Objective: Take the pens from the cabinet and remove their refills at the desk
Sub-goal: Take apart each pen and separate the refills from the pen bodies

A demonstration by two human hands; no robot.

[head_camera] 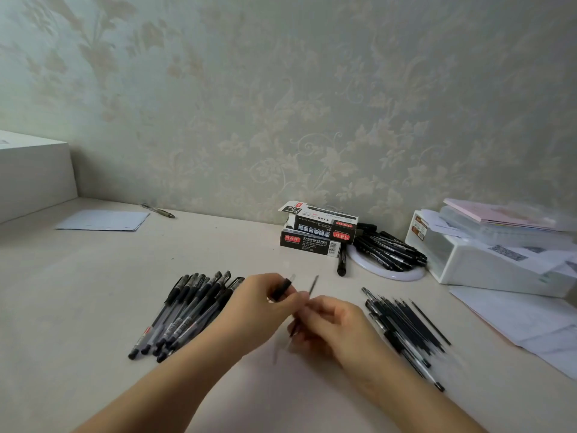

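Pens: a fanned bundle of capped black gel pens (190,314) lies on the desk (93,292) to the left of the hands, caps pointing far, tips near.
Pen in hand: a black grip section with a clear tip (282,288) sticks up from the left hand, angled toward the far right.
Left hand: the left hand (256,307) has its fingers curled round that pen piece, pinching it near the top.
Refill: a thin dark refill (313,284) rises from the fingertips of the right hand, just beside the pen piece but apart from it.
Right hand: the right hand (327,323) is closed on the refill, with a dark stretch of it showing below the fingers (blurred, so the lower end is hard to make out).
Loose refills: a heap of bare black refills and pen parts (406,326) lies on the desk to the right of the hands, running from far left to near right.
Boxes: two black-and-white pen boxes (318,234) are stacked at the far side against the wall, the upper one with its flap open.
Markers: a pile of black markers (387,248) rests on a white ring-shaped object (402,275) just right of the boxes; one marker (342,264) lies beside the lower box.
Right edge: a white plastic organiser (487,264) with papers on it, loose sheets (515,320) nearer.
Far left: a sheet of paper (103,220), a lone pen (159,210) beyond it, and a white cabinet (34,173) at the edge.
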